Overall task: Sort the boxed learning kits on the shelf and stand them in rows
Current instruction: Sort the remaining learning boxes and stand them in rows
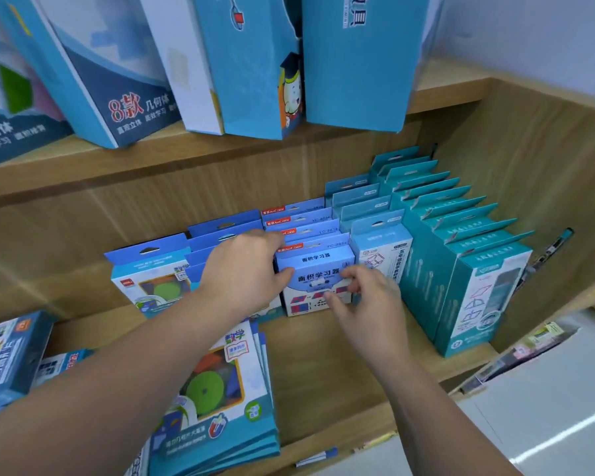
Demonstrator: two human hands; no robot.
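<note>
Head-worn view, close, down onto shelf (337, 376)

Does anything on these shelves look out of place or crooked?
Yes. A stack of kits lies flat at the front of the lower shelf while the rows behind stand upright. On the upper shelf, the big blue boxes lean sideways. The left hand and right hand hold the front light blue box, which stands straight.

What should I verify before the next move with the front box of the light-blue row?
1. Left hand grips the front box at its left edge: ok.
2. Right hand holds its right side: ok.
3. Box upright, in line with its row: ok.
4. White box beside it upright: ok.
5. Stack of kits stood up: not ok, it lies flat.
6. Room behind the row: cannot tell.
</note>
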